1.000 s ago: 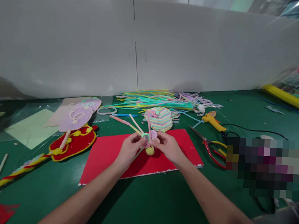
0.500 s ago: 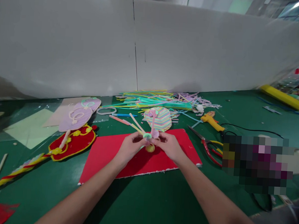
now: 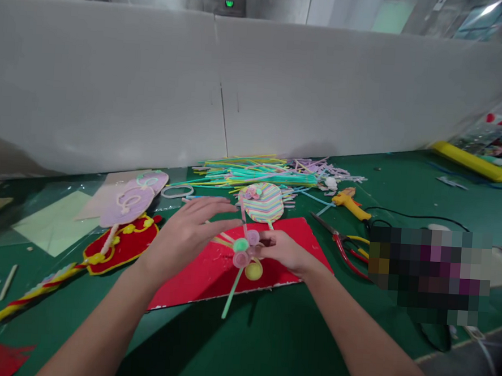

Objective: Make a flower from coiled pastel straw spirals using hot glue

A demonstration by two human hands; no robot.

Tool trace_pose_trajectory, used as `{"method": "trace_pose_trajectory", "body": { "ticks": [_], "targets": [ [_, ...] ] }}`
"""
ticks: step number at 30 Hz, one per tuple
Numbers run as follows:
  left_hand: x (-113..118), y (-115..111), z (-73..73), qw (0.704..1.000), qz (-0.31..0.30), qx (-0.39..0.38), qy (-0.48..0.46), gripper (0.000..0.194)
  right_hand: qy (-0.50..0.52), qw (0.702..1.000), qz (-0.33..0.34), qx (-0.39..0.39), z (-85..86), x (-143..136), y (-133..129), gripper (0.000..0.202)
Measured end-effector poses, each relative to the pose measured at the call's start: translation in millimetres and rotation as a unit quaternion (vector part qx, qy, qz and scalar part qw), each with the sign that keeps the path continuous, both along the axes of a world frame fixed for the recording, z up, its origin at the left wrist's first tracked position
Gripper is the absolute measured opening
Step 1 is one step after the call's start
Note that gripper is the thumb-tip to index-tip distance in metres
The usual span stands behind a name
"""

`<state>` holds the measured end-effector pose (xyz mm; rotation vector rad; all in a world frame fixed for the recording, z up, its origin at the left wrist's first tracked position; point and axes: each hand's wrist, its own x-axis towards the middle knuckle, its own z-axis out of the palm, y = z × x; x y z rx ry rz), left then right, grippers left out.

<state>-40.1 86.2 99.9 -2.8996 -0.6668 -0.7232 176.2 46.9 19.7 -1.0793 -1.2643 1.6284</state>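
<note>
My right hand point(image 3: 285, 252) pinches a small cluster of coiled pipe cleaners point(image 3: 241, 260) between thumb and fingers. Its round discs are green, pink, purple and yellow, and thin stems stick out, one pale green stem pointing down toward me. To the left and slightly above, my left hand point(image 3: 184, 232) is open, fingers stretched toward the cluster, apart from the discs. Below both hands lies a red board point(image 3: 194, 281). Just behind them is a round striped pastel piece point(image 3: 267, 206) decorated with small coils.
Loose pipe cleaners point(image 3: 252, 174) lie piled by the white partition point(image 3: 112, 89). At right are a yellow glue gun point(image 3: 352, 204) with a cord, scissors point(image 3: 342, 239) and a blurred-out patch. A red-and-yellow fan-shaped piece point(image 3: 119, 251) and a purple piece point(image 3: 131, 197) lie at left.
My left hand has let go of the cluster, moved up and left, and opened. My right hand keeps hold of the cluster, now turned with its discs facing me.
</note>
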Motion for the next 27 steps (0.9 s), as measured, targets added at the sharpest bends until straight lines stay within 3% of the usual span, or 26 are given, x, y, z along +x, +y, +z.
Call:
{"method": "trace_pose_trajectory", "body": {
  "ticks": [3, 7, 14, 25, 27],
  "targets": [
    [-4, 2, -1.7, 0.999, -0.008, -0.005, 0.042, 0.038, 0.000, 0.999, 0.050, 0.007, 3.2, 3, -3, 0.028],
    [-6, 2, -2.3, 0.999, -0.007, 0.017, 0.031, 0.034, -0.015, 0.996, 0.091, 0.000, 9.3, 4, -6, 0.028],
    [-3, 2, -4.2, 0.996, -0.027, 0.047, 0.071, 0.029, -0.027, 0.996, 0.084, 0.006, 10.4, 2, -6, 0.028],
    [-8, 16, -16.5, 0.989, -0.028, -0.137, 0.038, 0.026, -0.003, 0.998, 0.055, 0.028, 9.0, 2, -6, 0.030],
    [-9, 20, -17.6, 0.987, -0.011, -0.162, -0.007, 0.023, -0.002, 0.999, 0.040, 0.026, 7.3, 2, -5, 0.029]
  ]
}}
